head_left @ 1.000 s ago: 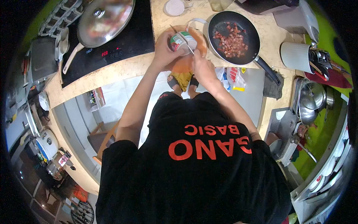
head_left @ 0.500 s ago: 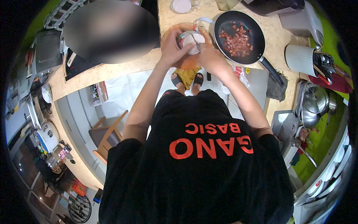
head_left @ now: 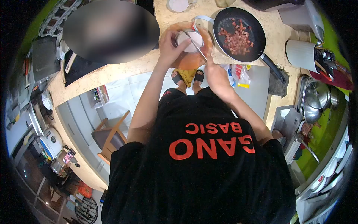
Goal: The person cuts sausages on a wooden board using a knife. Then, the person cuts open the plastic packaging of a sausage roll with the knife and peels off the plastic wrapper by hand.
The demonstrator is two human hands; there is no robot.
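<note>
A round can-like container (head_left: 195, 43) with a pale top stands on an orange-brown round board (head_left: 185, 61). My left hand (head_left: 172, 47) is curled around its left side, the thumb resting over the top. In my right hand (head_left: 217, 74) is a knife (head_left: 201, 53), gripped by the handle, its narrow blade slanting across the pale top. Whether the edge cuts in, I cannot tell. To the right, a black frying pan (head_left: 223, 46) holds small diced reddish meat (head_left: 235, 37).
A white round lid or cup (head_left: 178, 5) sits at the back of the counter (head_left: 164, 9). The pan's handle (head_left: 274, 68) points towards me, over a grey cloth (head_left: 276, 83). A white utensil holder (head_left: 300, 56) stands at right. A blurred patch hides the left counter.
My right hand has drawn back towards me and right, away from the container, so the knife blade now shows across the top. My left hand stays on the container.
</note>
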